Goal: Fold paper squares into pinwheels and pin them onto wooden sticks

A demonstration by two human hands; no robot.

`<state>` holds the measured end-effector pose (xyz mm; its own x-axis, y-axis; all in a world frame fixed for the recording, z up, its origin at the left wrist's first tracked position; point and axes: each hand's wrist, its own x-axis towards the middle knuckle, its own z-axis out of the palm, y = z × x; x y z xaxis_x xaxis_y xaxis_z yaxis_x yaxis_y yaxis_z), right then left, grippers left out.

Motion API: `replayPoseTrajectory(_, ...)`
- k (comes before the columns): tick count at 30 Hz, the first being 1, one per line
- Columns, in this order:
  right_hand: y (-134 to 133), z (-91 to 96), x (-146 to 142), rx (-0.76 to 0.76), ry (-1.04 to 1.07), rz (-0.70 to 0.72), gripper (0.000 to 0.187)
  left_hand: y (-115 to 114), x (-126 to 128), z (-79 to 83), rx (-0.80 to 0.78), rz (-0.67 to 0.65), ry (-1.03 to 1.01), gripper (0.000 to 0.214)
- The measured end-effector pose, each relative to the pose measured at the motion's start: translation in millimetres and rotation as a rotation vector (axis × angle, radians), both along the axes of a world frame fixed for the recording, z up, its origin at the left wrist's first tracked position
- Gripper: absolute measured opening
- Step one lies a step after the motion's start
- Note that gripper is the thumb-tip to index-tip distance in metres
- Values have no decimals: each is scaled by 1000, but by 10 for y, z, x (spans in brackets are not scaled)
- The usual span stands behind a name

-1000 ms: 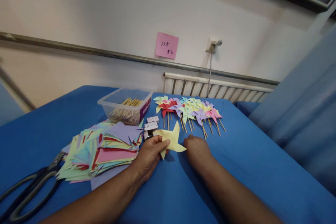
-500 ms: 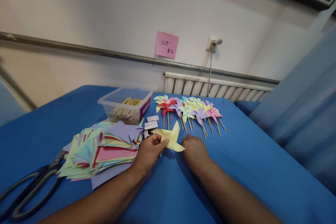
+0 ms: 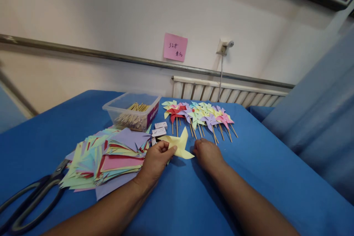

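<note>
A yellow paper pinwheel (image 3: 180,145) with folded blades is pinched at its left side by my left hand (image 3: 159,156), thumb on top. Just right of its blade tips, my right hand (image 3: 208,155) is closed with the fingers curled under; what they hold, if anything, is hidden. Behind both hands lie finished pinwheels (image 3: 197,115) in several colours on thin wooden sticks. Small white boxes (image 3: 159,131) sit beyond my left hand, beside a heap of cut coloured paper (image 3: 121,158).
A clear plastic tub (image 3: 129,110) of wooden sticks (image 3: 135,112) stands behind the paper heap. Large dark-handled scissors (image 3: 41,195) lie at the left on the blue table cover (image 3: 262,177). A radiator (image 3: 229,90) and wall rail are at the back, a blue curtain (image 3: 320,118) at right.
My right hand has shifted slightly right and away from me, its fingers still curled. The left hand and the yellow pinwheel have barely moved.
</note>
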<state>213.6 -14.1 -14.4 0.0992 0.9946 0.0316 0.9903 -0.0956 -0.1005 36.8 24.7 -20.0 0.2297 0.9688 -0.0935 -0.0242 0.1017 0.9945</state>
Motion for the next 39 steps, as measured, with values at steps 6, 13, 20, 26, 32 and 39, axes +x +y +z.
replayPoseTrajectory(6,-8,5,-33,-10,-31,30,17,8,2,-7,-6,-3,-9,29)
replayPoseTrajectory(13,-16,9,-162,-3,-51,42,19,-5,8,5,-17,-10,-14,27)
replayPoseTrajectory(20,-34,15,-143,-2,-27,21,21,-14,13,22,-5,-17,-7,27)
replayPoseTrajectory(26,-26,11,-98,2,-32,-5,17,-7,7,11,6,-31,9,27)
replayPoseTrajectory(32,2,-26,4,-9,-41,8,18,-25,9,36,19,-29,39,26)
replayPoseTrajectory(39,5,-72,115,26,147,18,19,-12,3,23,27,-21,79,26)
